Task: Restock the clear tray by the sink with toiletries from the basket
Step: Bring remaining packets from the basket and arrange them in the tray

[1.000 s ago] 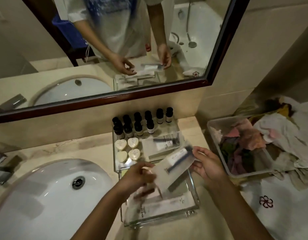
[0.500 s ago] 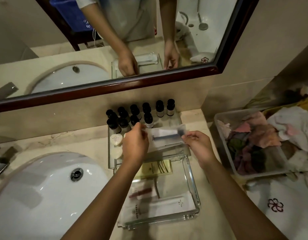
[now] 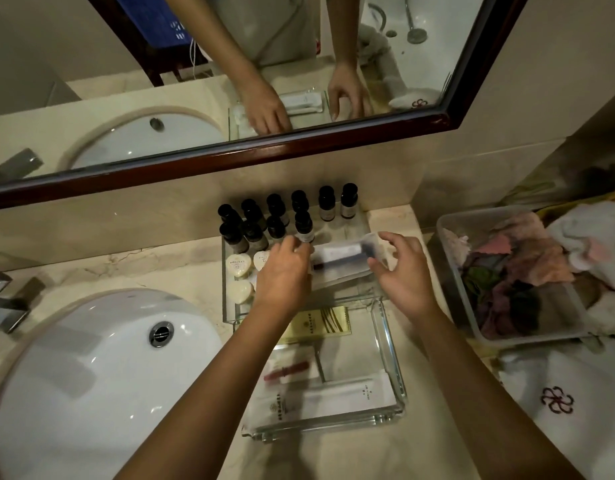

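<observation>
Countertop [image 3: 126,271] beside sink [image 3: 91,375] carries clear tray [image 3: 224,296], where left hand [image 3: 285,271] and right hand [image 3: 404,271] fingers pinch a packet [image 3: 340,261].

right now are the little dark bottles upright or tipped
Upright: the dark bottles stand in two rows in the clear tray, caps up, none lying over.

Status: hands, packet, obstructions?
Left hand, right hand hold packet ends. Packet over tray, right of soaps. Bottles close behind.

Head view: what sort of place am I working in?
Most likely a hotel bathroom: a white sink sits in a stone counter below a framed mirror, and a clear tray holds rows of small dark bottles and heart-shaped soaps.
</observation>
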Motion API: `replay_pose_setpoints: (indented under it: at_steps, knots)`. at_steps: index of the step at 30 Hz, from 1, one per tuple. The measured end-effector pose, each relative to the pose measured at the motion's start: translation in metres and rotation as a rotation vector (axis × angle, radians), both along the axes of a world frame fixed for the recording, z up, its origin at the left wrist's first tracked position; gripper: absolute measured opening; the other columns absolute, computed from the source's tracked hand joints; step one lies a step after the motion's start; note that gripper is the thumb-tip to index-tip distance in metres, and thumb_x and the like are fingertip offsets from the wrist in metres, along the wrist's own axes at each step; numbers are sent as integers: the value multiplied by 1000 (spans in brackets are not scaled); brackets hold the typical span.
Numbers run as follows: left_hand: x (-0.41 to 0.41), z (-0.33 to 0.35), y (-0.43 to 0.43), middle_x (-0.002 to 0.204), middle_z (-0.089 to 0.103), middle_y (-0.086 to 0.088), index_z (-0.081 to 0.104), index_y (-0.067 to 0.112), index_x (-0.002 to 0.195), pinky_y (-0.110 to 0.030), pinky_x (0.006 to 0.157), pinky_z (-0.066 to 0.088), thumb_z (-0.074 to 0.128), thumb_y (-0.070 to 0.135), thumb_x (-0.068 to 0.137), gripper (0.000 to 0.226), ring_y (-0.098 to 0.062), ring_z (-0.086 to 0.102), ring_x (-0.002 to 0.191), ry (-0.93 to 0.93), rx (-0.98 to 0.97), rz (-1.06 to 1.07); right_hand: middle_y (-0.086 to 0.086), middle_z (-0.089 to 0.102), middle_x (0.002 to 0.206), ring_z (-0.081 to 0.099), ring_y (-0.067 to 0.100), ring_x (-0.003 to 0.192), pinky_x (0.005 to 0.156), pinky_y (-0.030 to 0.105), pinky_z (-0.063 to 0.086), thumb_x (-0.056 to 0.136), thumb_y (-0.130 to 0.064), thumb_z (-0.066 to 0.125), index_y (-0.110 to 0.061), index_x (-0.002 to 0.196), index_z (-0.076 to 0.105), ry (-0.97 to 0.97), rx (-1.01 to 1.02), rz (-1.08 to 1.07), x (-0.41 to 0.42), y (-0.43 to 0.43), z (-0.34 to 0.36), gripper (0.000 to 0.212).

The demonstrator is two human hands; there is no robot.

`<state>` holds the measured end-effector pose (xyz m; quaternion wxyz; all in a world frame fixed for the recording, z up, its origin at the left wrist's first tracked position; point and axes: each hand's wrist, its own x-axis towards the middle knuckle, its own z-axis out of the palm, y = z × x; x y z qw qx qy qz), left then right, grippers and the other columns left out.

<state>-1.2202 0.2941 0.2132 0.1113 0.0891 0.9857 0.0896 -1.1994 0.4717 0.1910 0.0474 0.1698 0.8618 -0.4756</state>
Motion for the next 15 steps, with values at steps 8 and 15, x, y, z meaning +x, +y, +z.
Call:
replay_pose_setpoints:
  at_steps: [8,15]
  knots:
    - [-1,-7,13,145,35,-3,24,20,144,-37,104,36,61,30,85,70,-23,30,133,-86,-58,-203,-8,12,158,6,17,145,117,38,11,87,-20,63,-34,145,26,-49,340,495,-4,4,2,70]
    - [5,-12,12,138,40,-3,32,21,138,-35,95,39,53,25,89,53,-23,36,126,11,-84,-201,-2,27,153,21,19,141,114,36,19,89,-12,59,-30,136,44,44,396,543,-9,12,3,53]
